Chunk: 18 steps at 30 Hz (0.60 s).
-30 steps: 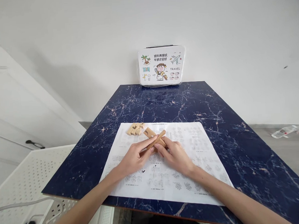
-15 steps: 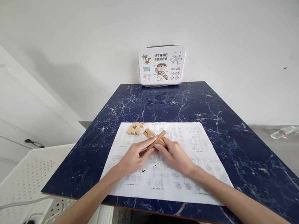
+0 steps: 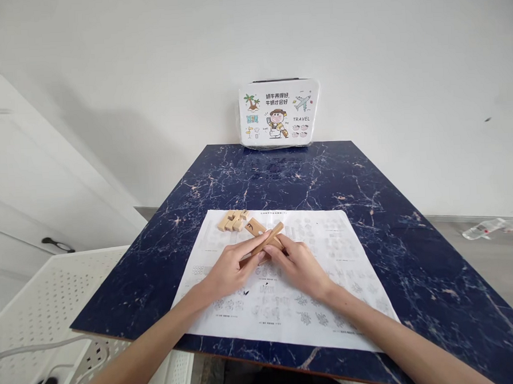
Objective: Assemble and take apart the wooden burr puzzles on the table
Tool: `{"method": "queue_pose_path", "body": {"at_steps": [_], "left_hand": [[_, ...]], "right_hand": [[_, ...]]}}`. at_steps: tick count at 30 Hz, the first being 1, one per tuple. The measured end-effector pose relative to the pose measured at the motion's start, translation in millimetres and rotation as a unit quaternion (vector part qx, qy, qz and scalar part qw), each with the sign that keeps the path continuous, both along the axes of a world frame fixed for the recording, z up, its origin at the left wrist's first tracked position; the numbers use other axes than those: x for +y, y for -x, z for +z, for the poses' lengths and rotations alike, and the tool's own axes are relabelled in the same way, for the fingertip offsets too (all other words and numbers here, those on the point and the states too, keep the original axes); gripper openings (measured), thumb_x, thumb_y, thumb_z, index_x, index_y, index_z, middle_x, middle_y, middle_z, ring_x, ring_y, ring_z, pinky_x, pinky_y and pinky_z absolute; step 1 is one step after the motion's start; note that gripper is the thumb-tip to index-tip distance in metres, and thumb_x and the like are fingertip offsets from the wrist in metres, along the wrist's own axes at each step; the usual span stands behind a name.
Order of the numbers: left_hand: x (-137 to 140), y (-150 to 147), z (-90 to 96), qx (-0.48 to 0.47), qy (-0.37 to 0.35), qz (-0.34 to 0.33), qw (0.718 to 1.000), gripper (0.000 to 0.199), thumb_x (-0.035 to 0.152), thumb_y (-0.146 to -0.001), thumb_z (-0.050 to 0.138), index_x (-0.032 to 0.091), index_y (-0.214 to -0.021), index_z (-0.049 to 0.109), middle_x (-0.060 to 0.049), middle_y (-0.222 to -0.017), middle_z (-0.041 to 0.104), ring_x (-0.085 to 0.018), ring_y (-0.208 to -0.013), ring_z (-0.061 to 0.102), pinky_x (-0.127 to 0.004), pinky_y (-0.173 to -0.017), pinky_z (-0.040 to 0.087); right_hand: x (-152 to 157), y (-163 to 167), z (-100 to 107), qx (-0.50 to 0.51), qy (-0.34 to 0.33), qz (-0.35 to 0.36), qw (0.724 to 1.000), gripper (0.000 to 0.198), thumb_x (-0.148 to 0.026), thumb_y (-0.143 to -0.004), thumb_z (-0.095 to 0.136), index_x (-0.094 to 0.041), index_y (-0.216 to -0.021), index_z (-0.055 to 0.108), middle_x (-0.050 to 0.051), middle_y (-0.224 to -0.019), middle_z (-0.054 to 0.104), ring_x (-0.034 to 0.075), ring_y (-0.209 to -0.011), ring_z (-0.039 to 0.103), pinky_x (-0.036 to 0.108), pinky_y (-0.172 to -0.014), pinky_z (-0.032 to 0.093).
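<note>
Two wooden puzzle pieces cross each other above the printed sheet [image 3: 332, 325]. My left hand [image 3: 234, 267] is closed around one wooden puzzle piece [image 3: 277, 230], which slants up to the right. Beneath it lies the other wooden piece [image 3: 254, 226], with a dark handwritten mark near its upper left end; my right hand [image 3: 304, 270] grips its lower right part. Both thumbs press close together where the pieces cross, and fingers hide much of the joint. Just beyond my left hand, several notched wooden pieces [image 3: 232, 221] lie in a cluster on the sheet's far left corner.
The sheet lies on a dark blue marbled table [image 3: 277, 185]. A white cartoon-printed case [image 3: 280, 113] leans on the wall at the far edge. A white perforated cart [image 3: 51, 306] with a cable stands left. A clear plastic package [image 3: 488, 228] lies beyond the table's right side.
Almost nothing differs. The upper wooden piece has tilted very slightly between my hands, and both hands keep their hold in the same place.
</note>
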<state>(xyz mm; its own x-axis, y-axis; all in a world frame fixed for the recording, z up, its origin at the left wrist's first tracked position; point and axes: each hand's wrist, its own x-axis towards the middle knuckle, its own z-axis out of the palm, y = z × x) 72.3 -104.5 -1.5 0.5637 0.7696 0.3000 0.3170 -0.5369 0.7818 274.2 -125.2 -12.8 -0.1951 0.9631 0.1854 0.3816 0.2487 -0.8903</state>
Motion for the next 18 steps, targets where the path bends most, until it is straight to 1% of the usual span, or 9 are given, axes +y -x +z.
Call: {"method": "queue_pose_path", "body": {"at_steps": [2, 3, 5, 7, 9, 11, 12, 16, 18], "left_hand": [[0, -2, 2.7, -0.012, -0.001, 0.031, 0.999, 0.047, 0.031, -0.105, 0.055, 0.025, -0.151, 0.057, -0.011, -0.121, 0.078, -0.018, -0.086, 0.071, -0.031, -0.076, 0.06], [1, -3, 4.5, -0.021, -0.001, 0.05, 0.999, 0.044, 0.033, -0.105, 0.055, 0.025, -0.148, 0.061, -0.011, -0.127, 0.076, -0.021, -0.098, 0.073, -0.035, -0.085, 0.061], [2, -4, 8.4, -0.037, 0.009, 0.09, 0.995, 0.04, 0.037, -0.106, 0.054, 0.025, -0.143, 0.065, -0.011, -0.135, 0.073, -0.026, -0.116, 0.071, -0.041, -0.1, 0.058], [3, -2, 12.2, -0.054, 0.029, 0.131, 0.99, 0.041, 0.04, -0.106, 0.054, 0.024, -0.142, 0.065, -0.01, -0.139, 0.07, -0.027, -0.124, 0.068, -0.042, -0.108, 0.055], [4, 0, 15.8, -0.081, 0.058, 0.155, 0.983, 0.044, 0.042, -0.105, 0.055, 0.023, -0.145, 0.062, -0.009, -0.145, 0.066, -0.027, -0.131, 0.064, -0.042, -0.112, 0.053], [4, 1, 18.9, -0.11, 0.088, 0.161, 0.977, 0.047, 0.042, -0.104, 0.056, 0.023, -0.147, 0.059, -0.009, -0.15, 0.063, -0.028, -0.135, 0.062, -0.042, -0.113, 0.052], [4, 0, 20.3, -0.12, 0.102, 0.16, 0.975, 0.047, 0.042, -0.104, 0.057, 0.022, -0.147, 0.058, -0.01, -0.149, 0.063, -0.028, -0.134, 0.063, -0.042, -0.113, 0.053], [4, -3, 21.9, -0.146, 0.132, 0.145, 0.97, 0.051, 0.037, -0.098, 0.064, 0.019, -0.145, 0.057, -0.012, -0.133, 0.072, -0.027, -0.12, 0.071, -0.044, -0.106, 0.058], [4, -6, 20.9, -0.168, 0.132, 0.139, 0.967, 0.052, 0.035, -0.092, 0.073, 0.018, -0.139, 0.059, -0.012, -0.133, 0.072, -0.028, -0.12, 0.071, -0.045, -0.105, 0.059]], "right_hand": [[0, 1, 2, 0.012, 0.004, 0.007, 1.0, 0.027, -0.046, -0.101, 0.052, -0.023, -0.088, 0.057, -0.001, -0.068, 0.063, 0.016, -0.059, 0.052, 0.03, -0.059, 0.042], [0, 1, 3, 0.018, 0.003, 0.014, 1.0, 0.027, -0.047, -0.101, 0.054, -0.023, -0.09, 0.057, 0.0, -0.07, 0.063, 0.015, -0.06, 0.052, 0.029, -0.058, 0.043], [0, 0, 4, 0.019, -0.017, 0.033, 0.999, 0.027, -0.048, -0.1, 0.058, -0.023, -0.09, 0.057, 0.0, -0.073, 0.063, 0.016, -0.063, 0.054, 0.03, -0.061, 0.045], [1, -1, 3, -0.004, -0.071, 0.047, 0.996, 0.023, -0.045, -0.1, 0.061, -0.023, -0.095, 0.058, 0.002, -0.081, 0.064, 0.018, -0.071, 0.057, 0.032, -0.068, 0.05], [2, -3, 0, -0.044, -0.136, 0.054, 0.988, 0.017, -0.038, -0.101, 0.062, -0.023, -0.108, 0.061, 0.006, -0.096, 0.065, 0.022, -0.087, 0.062, 0.038, -0.081, 0.054], [3, -5, -4, -0.089, -0.179, 0.056, 0.978, 0.024, -0.033, -0.1, 0.064, -0.024, -0.122, 0.06, 0.011, -0.112, 0.063, 0.027, -0.105, 0.061, 0.044, -0.092, 0.054], [4, -5, -7, -0.11, -0.188, 0.057, 0.974, 0.027, -0.032, -0.1, 0.065, -0.024, -0.125, 0.061, 0.013, -0.118, 0.062, 0.029, -0.11, 0.06, 0.047, -0.094, 0.054], [6, -6, -13, -0.163, -0.191, 0.059, 0.966, 0.022, -0.031, -0.098, 0.069, -0.023, -0.118, 0.064, 0.013, -0.117, 0.06, 0.031, -0.11, 0.057, 0.05, -0.096, 0.054], [7, -6, -15, -0.164, -0.19, 0.061, 0.966, 0.018, -0.029, -0.098, 0.068, -0.023, -0.115, 0.063, 0.012, -0.116, 0.061, 0.031, -0.11, 0.058, 0.05, -0.096, 0.054]]}}
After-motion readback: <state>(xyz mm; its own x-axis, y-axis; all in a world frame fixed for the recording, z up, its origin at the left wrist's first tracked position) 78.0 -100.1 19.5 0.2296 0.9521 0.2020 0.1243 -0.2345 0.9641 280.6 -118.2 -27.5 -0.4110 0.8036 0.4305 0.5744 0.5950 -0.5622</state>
